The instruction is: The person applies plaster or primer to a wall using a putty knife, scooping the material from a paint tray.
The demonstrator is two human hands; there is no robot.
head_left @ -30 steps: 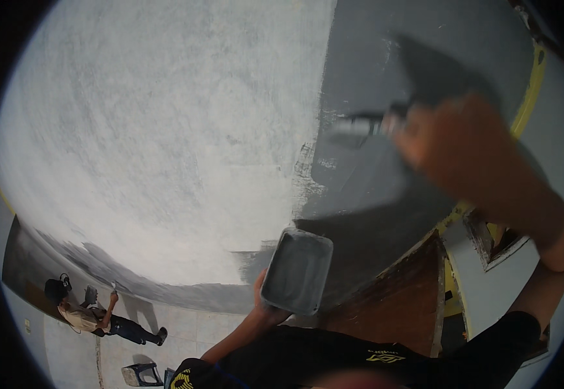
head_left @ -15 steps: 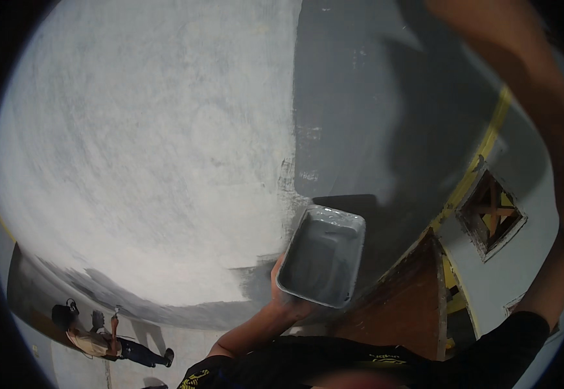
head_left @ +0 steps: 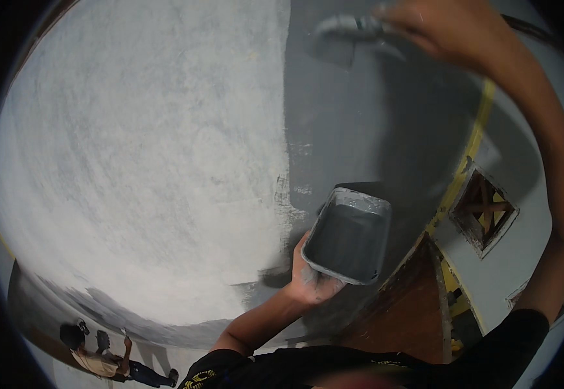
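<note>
My left hand [head_left: 312, 280] grips a rectangular paint tray [head_left: 379, 209] from below and its left side, with grey paint inside. Some grey paint is smeared over the fingers. High up at the right, my right hand [head_left: 438, 24] is closed around a paintbrush [head_left: 353, 28], its outline smeared by motion. The brush is over the grey-painted part of the wall [head_left: 333, 110]; whether its bristles touch the surface I cannot tell. To the left of this grey band spreads the pale, whitish part of the wall [head_left: 165, 142].
At the lower left, another person [head_left: 103, 360] stands by the wall holding tools. A yellow strip [head_left: 479, 129] edges the grey area on the right. Beyond it are a diamond-shaped opening [head_left: 483, 209] with crossed bars and a brown panel [head_left: 402, 318].
My right hand has come into view at the top with the paintbrush. The tray in my left hand has moved up and to the right.
</note>
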